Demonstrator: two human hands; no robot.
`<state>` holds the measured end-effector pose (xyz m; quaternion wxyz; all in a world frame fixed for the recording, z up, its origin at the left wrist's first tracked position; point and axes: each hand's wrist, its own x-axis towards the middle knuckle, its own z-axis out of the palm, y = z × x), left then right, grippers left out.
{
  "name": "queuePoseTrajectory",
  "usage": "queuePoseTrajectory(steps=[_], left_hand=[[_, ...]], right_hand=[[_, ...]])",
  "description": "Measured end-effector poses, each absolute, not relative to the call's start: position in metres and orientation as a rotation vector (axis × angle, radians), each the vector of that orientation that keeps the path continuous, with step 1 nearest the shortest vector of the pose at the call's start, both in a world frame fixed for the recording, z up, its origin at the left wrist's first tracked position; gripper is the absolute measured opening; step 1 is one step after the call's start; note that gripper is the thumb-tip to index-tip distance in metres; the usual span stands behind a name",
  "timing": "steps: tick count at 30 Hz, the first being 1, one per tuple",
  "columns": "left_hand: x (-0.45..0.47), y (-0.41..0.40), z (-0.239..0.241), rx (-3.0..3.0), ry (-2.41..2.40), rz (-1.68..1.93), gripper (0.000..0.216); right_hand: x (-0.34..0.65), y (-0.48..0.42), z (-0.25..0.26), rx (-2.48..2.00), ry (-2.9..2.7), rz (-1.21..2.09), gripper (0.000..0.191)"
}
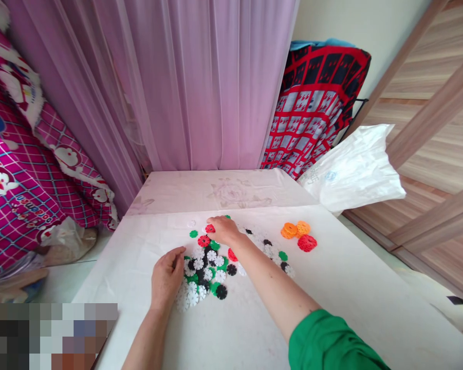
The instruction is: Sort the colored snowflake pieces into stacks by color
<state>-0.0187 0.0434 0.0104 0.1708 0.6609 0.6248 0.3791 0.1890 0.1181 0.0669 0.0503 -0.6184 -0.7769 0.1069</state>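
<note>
A heap of small flower-shaped plastic discs [210, 267] in white, black, green and red lies on a white-covered table [350, 288]. My right hand [224, 229] reaches over the far side of the heap, its fingers pinched on a red disc [210, 228]. My left hand [167, 277] rests at the near left edge of the heap, fingers curled down onto the discs; what they hold, if anything, is hidden. To the right sit joined orange discs [295, 229] and a red cluster [307, 243], apart from both hands.
A pink curtain [200, 82] hangs behind the table. Patterned pink bedding [26, 169] is piled on the left. A red and black cloth [316, 108] hangs at the back right, with a white plastic bag [350, 169] at the table's far right corner. Wooden panels [439, 128] stand on the right.
</note>
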Motion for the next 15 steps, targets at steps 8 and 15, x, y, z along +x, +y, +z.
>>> queuePoseTrajectory(steps=[8, 15], left_hand=[[-0.0183, 0.0434, 0.0113, 1.889, 1.763, 1.081, 0.036], [-0.0191, 0.0441, 0.0083, 1.888, 1.768, 1.087, 0.034]], right_hand=[[0.1827, 0.1178, 0.0710, -1.925, -2.420, 0.287, 0.040], [0.1808, 0.1147, 0.0700, -1.925, -2.419, 0.298, 0.040]])
